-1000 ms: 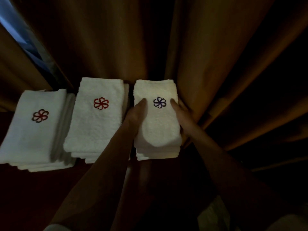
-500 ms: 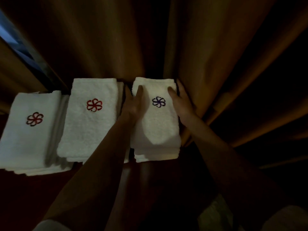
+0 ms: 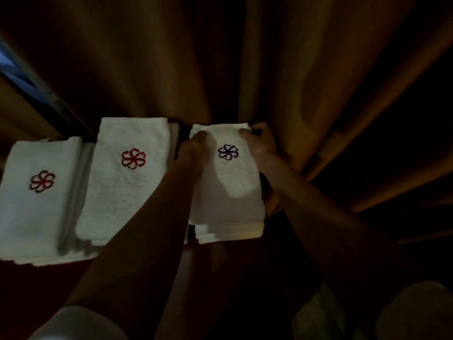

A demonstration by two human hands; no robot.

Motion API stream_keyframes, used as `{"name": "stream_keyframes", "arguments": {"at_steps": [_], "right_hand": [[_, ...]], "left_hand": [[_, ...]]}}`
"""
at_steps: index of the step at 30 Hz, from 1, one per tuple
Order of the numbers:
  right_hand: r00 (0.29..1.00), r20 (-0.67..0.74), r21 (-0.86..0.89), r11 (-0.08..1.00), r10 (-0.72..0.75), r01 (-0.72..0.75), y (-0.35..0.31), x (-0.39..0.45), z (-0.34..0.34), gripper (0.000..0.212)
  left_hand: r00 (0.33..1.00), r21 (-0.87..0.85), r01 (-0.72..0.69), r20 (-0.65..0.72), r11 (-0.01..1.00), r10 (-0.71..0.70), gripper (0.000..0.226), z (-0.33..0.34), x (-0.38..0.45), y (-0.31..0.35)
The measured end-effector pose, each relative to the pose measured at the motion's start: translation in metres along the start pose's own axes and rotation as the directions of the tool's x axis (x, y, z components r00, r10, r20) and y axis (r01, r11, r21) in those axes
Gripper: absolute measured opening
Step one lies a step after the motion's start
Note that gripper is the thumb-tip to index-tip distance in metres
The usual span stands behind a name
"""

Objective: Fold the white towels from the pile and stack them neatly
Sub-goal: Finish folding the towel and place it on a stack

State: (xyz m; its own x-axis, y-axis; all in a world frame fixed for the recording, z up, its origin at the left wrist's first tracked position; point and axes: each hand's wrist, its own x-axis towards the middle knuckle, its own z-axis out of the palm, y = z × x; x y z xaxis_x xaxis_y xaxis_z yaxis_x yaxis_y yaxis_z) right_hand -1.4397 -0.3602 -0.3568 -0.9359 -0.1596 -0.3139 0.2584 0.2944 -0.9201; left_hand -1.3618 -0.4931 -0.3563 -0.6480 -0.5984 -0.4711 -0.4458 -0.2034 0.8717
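Three stacks of folded white towels lie side by side on a dark surface. The right stack (image 3: 230,192) carries a purple flower emblem on top. My left hand (image 3: 190,149) grips its far left corner, thumb on top. My right hand (image 3: 259,141) grips its far right corner, thumb on top and fingers wrapped over the far edge. The middle stack (image 3: 122,192) has a red flower emblem. The left stack (image 3: 31,212) has a dark red emblem.
Heavy brown curtains (image 3: 245,69) hang right behind the stacks, touching the right one. A strip of window frame (image 3: 29,87) shows at the far left. The dark red surface (image 3: 49,285) extends toward me in front of the stacks.
Both hands slid from beside the purple emblem up to the far corners of the right stack's top towel. The camera shifted slightly right.
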Motion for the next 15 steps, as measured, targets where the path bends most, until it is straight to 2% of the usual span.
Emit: {"name": "stream_keyframes", "arguments": {"at_steps": [2,3,6,8,10,12,15], "right_hand": [[0.999,0.023,0.068,0.997,0.037,-0.039,0.0,-0.002,-0.001,0.03],[0.997,0.058,0.113,0.991,0.06,-0.066,0.003,-0.004,-0.005,0.035],[0.972,0.173,0.196,0.961,0.162,-0.195,0.019,-0.015,-0.03,0.047],[0.953,0.183,0.19,0.943,0.24,-0.274,0.039,-0.027,-0.043,0.073],[0.952,0.169,0.245,0.925,0.256,-0.292,0.063,-0.037,-0.046,0.099],[0.948,0.191,0.28,0.912,0.253,-0.3,0.087,-0.047,-0.043,0.103],[0.944,0.23,0.272,0.915,0.237,-0.296,0.096,-0.065,-0.037,0.092]], "left_hand": [[0.999,-0.082,-0.014,0.033,0.997,0.017,0.068,-0.001,-0.001,0.0],[0.999,-0.1,-0.014,0.047,0.995,0.019,0.07,-0.004,-0.004,0.0],[0.996,-0.128,0.026,0.083,0.991,-0.016,0.058,-0.012,-0.02,0.003],[0.993,-0.118,0.055,0.111,0.991,-0.042,0.057,-0.015,-0.04,-0.004],[0.99,-0.128,0.069,0.133,0.989,-0.052,0.047,-0.016,-0.059,-0.014],[0.99,-0.141,0.048,0.138,0.989,-0.028,0.045,-0.018,-0.07,-0.027],[0.994,-0.129,-0.009,0.105,0.992,0.023,0.05,-0.023,-0.074,-0.044]]}}
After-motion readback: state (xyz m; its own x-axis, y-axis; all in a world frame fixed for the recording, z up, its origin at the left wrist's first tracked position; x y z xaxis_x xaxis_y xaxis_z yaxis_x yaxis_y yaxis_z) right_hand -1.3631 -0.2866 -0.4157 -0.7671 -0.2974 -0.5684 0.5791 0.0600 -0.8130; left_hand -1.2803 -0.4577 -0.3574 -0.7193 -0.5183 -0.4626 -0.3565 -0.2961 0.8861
